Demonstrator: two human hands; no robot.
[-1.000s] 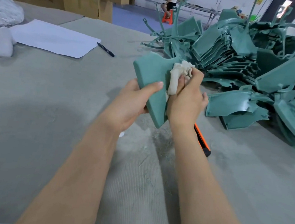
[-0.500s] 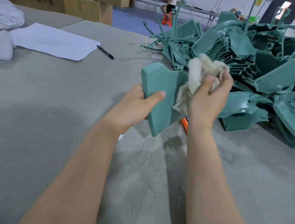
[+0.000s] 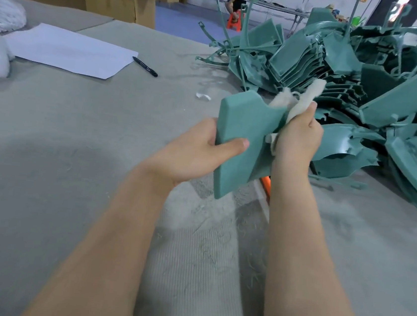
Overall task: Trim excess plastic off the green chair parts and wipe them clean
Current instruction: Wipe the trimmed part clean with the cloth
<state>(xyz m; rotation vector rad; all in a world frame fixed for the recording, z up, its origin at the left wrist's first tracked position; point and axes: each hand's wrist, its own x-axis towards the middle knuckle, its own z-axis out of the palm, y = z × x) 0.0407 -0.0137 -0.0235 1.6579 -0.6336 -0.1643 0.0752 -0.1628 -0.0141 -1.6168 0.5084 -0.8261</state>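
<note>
Lowered again, the right hand (image 3: 297, 142) clutching the cloth (image 3: 298, 100) meets the green chair part (image 3: 242, 125), gripped above the bench (image 3: 74, 142) by the left hand (image 3: 195, 153); brace firmly, wiping along its edge.

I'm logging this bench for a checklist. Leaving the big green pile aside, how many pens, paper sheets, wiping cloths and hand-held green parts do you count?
pen: 1
paper sheet: 1
wiping cloth: 1, gripped by the right hand
green part: 1, held by the left hand
Total: 4
</note>
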